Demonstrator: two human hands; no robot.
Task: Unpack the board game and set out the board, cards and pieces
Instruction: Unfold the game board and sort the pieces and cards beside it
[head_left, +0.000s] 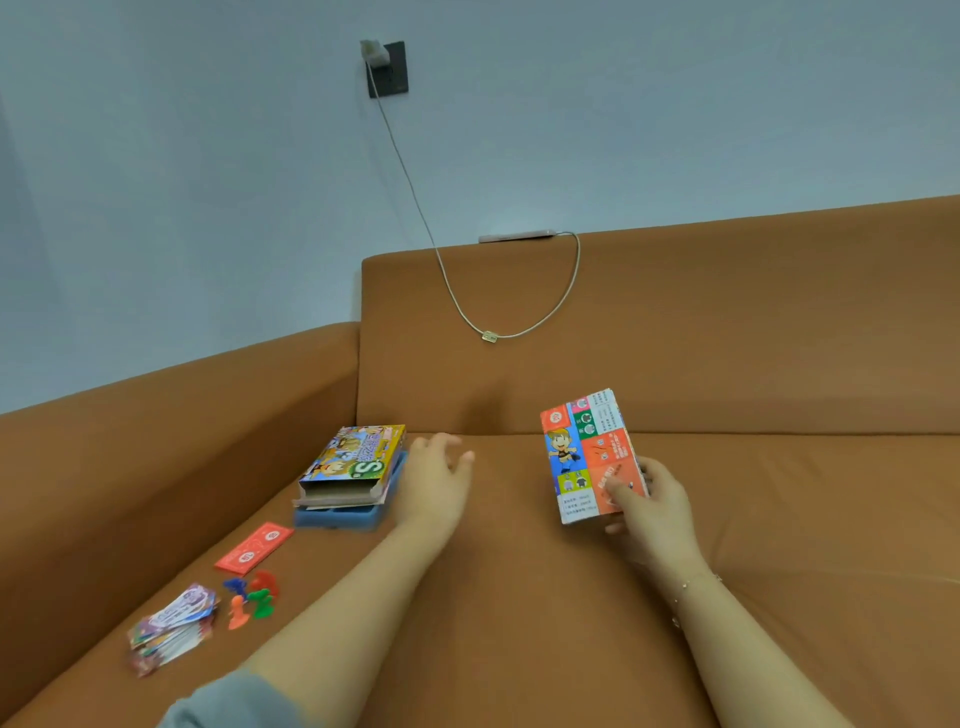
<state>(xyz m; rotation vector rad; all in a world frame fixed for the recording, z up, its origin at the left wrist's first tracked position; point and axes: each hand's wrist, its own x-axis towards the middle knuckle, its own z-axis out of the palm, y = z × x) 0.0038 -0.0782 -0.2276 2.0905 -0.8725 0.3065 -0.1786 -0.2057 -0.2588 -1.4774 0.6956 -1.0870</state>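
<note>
My right hand (649, 506) grips the lower edge of a folded, colourful game board (589, 452), holding it tilted above the sofa seat (519, 597). My left hand (436, 475) hovers with relaxed fingers just right of the game box (350, 465), holding nothing. The box lies on a blue plastic insert tray (343, 517). In front of it lie a red stack of play money (254, 548), several coloured pawns (252, 597) and a loose pile of cards (174, 626).
A brown sofa fills the view, its armrest (156, 415) at left and backrest (675, 322) behind. A phone (514, 237) lies on top of the backrest, charging by a cable (519, 332) from a wall socket (387, 70).
</note>
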